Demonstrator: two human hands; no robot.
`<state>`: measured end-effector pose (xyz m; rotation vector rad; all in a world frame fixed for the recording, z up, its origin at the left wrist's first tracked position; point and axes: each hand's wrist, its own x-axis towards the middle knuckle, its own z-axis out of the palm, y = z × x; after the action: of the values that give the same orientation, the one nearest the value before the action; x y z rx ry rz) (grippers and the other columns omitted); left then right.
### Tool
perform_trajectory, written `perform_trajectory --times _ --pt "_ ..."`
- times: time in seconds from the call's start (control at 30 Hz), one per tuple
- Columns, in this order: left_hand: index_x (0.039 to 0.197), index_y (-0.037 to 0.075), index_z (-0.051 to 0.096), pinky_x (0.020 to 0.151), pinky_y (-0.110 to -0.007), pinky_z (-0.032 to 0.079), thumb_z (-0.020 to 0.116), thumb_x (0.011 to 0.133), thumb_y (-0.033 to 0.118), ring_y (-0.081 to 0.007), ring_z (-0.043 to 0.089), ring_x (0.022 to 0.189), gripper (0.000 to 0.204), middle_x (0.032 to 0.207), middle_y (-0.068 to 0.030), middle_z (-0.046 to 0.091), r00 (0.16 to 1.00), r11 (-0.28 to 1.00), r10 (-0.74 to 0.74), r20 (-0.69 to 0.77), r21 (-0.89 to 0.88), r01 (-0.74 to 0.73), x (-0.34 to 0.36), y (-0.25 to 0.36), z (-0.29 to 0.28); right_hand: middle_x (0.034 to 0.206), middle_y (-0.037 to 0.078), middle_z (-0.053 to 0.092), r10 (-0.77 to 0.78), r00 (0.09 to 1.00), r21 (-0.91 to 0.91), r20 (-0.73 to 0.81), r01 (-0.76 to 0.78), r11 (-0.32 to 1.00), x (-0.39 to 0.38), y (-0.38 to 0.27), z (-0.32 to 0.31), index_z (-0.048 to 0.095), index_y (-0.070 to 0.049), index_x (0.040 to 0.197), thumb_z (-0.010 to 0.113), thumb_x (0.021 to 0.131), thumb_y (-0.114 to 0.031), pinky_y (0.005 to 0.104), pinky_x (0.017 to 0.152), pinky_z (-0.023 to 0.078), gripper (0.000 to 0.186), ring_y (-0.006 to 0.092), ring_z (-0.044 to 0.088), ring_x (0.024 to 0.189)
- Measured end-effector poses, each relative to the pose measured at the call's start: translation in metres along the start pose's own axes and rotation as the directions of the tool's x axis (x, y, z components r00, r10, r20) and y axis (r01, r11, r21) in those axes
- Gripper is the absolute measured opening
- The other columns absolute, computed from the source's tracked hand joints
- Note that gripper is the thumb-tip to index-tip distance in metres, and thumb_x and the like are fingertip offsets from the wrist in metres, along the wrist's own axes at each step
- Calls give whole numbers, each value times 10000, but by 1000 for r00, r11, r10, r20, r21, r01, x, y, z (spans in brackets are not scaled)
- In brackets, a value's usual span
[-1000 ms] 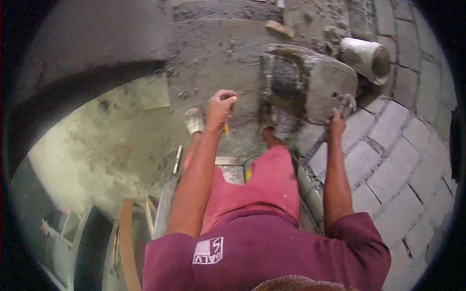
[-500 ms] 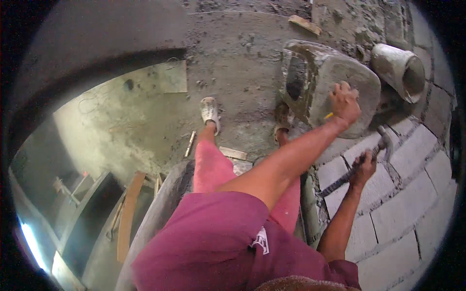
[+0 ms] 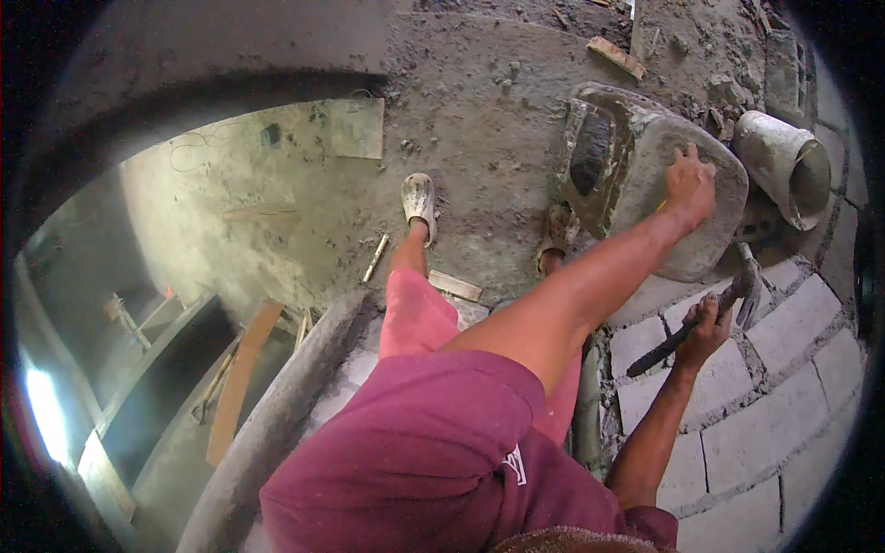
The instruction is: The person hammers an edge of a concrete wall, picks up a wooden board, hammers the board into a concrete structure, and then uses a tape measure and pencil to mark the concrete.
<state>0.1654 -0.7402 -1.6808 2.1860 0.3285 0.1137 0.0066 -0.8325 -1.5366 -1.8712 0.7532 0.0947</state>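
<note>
My left hand (image 3: 691, 191) reaches across my body over the flat side of a grey, cement-caked container (image 3: 656, 129) that has a dark opening. Some of its fingers point away from me and the others look curled. A small yellow end (image 3: 662, 205) shows on its thumb side; what it belongs to is hidden under the palm. In my right hand (image 3: 705, 334) is a claw hammer (image 3: 740, 286), gripped close to its curved metal head, its dark handle slanting down to the left over the block wall. The hammer touches nothing else that I can see.
Grey block wall (image 3: 765, 405) with mortar joints runs along the right. A cement-crusted bucket (image 3: 784, 166) lies on its side beyond the container. Rubble and a wood scrap (image 3: 618, 57) are on the ground ahead. A plank (image 3: 244, 382) leans lower left, past a concrete ledge (image 3: 304, 359).
The whole view has shifted, moving the scene slightly right. My left hand has slid farther up the container's side, with its fingers more extended. My right hand still holds the hammer.
</note>
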Motion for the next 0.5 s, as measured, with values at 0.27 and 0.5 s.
perform_trajectory --times 0.27,0.5 --pt "829 71 682 801 -522 478 637 754 130 -428 564 976 105 991 -214 592 979 951 199 -49 -232 -205 20 8 -66 719 -27 475 -80 997 -116 24 82 990 -2 7 -3 531 -79 922 576 958 -218 217 470 356 151 53 436 552" --pt "898 19 686 844 -446 507 560 803 121 -339 633 923 187 972 -156 676 997 987 76 -32 -137 -80 -36 -184 -196 670 -9 498 145 957 -89 252 -126 988 -38 -24 66 537 -62 996 623 887 -211 237 443 367 204 81 452 499"
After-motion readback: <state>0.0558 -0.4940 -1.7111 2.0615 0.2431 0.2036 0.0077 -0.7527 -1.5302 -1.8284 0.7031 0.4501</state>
